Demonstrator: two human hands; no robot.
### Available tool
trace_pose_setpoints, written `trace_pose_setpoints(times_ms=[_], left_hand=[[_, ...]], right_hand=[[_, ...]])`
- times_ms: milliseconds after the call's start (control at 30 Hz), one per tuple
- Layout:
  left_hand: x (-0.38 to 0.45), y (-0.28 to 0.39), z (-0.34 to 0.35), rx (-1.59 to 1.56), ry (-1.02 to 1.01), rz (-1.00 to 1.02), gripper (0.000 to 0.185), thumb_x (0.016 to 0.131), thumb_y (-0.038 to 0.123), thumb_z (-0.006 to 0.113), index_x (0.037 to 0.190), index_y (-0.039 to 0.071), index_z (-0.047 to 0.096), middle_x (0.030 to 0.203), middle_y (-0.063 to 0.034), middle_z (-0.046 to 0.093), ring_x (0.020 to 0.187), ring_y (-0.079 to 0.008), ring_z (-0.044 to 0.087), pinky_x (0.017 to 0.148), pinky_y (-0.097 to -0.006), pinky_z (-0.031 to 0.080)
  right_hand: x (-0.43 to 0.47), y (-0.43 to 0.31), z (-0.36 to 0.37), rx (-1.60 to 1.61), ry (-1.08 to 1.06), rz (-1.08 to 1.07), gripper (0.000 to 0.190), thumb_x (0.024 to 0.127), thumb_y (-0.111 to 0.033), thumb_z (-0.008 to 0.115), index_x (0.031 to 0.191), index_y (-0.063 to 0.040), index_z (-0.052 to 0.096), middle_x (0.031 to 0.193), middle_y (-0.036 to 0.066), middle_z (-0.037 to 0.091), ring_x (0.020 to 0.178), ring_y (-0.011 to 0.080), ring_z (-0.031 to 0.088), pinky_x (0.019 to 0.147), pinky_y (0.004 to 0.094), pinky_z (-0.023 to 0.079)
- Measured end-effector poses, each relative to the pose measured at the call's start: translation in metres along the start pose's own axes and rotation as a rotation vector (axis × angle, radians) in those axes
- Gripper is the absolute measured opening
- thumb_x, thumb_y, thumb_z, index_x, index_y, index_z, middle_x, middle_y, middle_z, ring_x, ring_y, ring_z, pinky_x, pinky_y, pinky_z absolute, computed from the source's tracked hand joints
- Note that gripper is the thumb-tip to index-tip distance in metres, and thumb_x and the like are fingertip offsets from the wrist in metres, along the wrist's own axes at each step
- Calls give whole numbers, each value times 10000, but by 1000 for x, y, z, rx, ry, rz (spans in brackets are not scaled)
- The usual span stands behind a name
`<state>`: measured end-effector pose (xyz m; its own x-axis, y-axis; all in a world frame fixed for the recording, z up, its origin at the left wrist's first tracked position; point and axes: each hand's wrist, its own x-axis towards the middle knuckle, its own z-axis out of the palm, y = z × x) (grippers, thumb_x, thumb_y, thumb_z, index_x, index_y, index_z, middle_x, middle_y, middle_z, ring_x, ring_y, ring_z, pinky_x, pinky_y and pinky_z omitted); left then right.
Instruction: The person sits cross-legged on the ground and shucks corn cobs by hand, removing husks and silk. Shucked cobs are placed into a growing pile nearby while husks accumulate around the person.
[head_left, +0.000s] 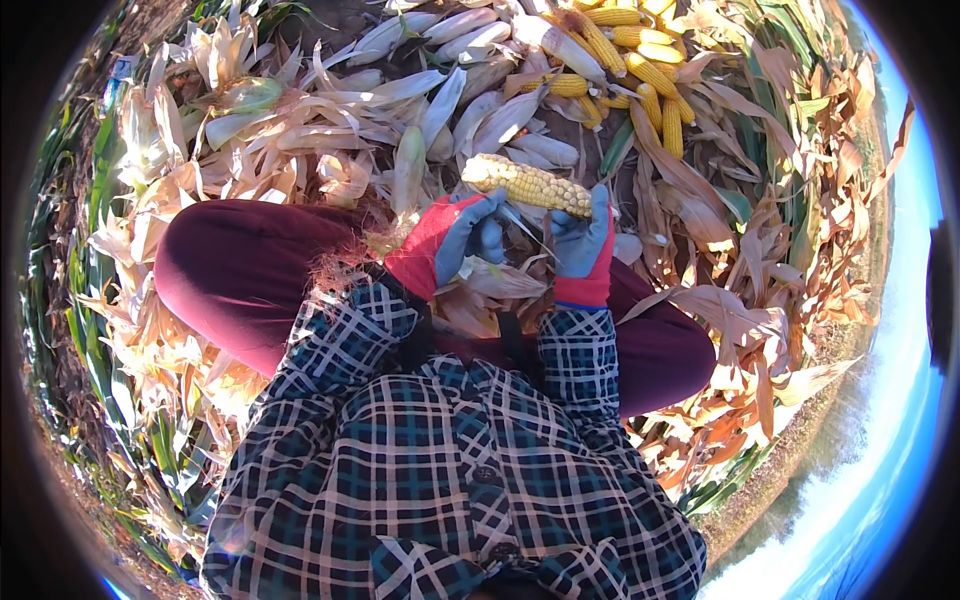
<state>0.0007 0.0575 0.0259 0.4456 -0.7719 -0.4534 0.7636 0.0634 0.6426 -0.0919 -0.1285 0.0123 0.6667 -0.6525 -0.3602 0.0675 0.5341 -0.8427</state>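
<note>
A pale yellow ear of corn (525, 184), stripped of its husk, is held up crosswise in front of my lap. My right hand (583, 244), in a grey and red work glove, grips its right end between thumb and fingers. On the other side my left hand (454, 240), gloved the same way, has its fingers curled close under the ear's left half. Whether they grip the ear or a thin strip of husk is hidden. Loose corn husks (499, 281) lie below, between my legs.
Bare yellow ears (649, 71) are piled ahead to the right. Several ears still in pale husks (457, 37) lie ahead on the soil. Dry husks (217, 150) and leaves (757, 247) surround my bent knees (225, 277). A plastic bottle (118, 79) appears at the far left.
</note>
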Motion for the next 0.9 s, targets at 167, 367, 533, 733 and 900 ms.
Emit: trace_pose_setpoints(times_ms=[167, 367, 533, 733, 900], left_hand=[[0, 5, 2, 159, 73, 267, 277, 974, 233, 523, 974, -11, 654, 837, -58, 650, 716, -145, 613, 700, -277, 509], [-5, 21, 10, 688, 290, 860, 130, 832, 76, 677, 947, 16, 684, 1043, -85, 671, 897, -191, 657, 787, -303, 514], [-15, 27, 17, 753, 5, 687, 98, 786, 41, 692, 875, 11, 664, 970, -73, 687, 835, -179, 656, 728, -292, 521], [-31, 20, 23, 163, -510, -98, 168, 896, 170, 632, 815, 23, 641, 710, -50, 640, 523, -86, 554, 477, -214, 426], [-22, 14, 32, 621, -483, -106, 210, 901, 204, 620, 901, -1, 669, 762, -59, 649, 666, -131, 622, 598, -237, 492]], right_hand=[[16, 1, -16, 269, 78, 84, 421, 918, -479, 573, 978, -64, 612, 798, 23, 637, 565, 84, 548, 461, 204, 434], [18, 13, -16, 367, 60, 239, 450, 901, -509, 571, 981, -69, 618, 794, 17, 631, 520, 91, 499, 447, 192, 413], [23, 32, -16, 401, 6, 449, 452, 891, -535, 570, 963, -92, 628, 726, -22, 613, 473, 57, 454, 403, 196, 360], [32, 31, -26, -237, 153, 176, 389, 881, -482, 626, 884, -93, 630, 623, -17, 569, 416, 48, 438, 367, 197, 320], [70, 33, -46, -721, 161, -62, 326, 868, -353, 692, 861, -41, 599, 715, 61, 630, 488, 133, 600, 418, 240, 483]])
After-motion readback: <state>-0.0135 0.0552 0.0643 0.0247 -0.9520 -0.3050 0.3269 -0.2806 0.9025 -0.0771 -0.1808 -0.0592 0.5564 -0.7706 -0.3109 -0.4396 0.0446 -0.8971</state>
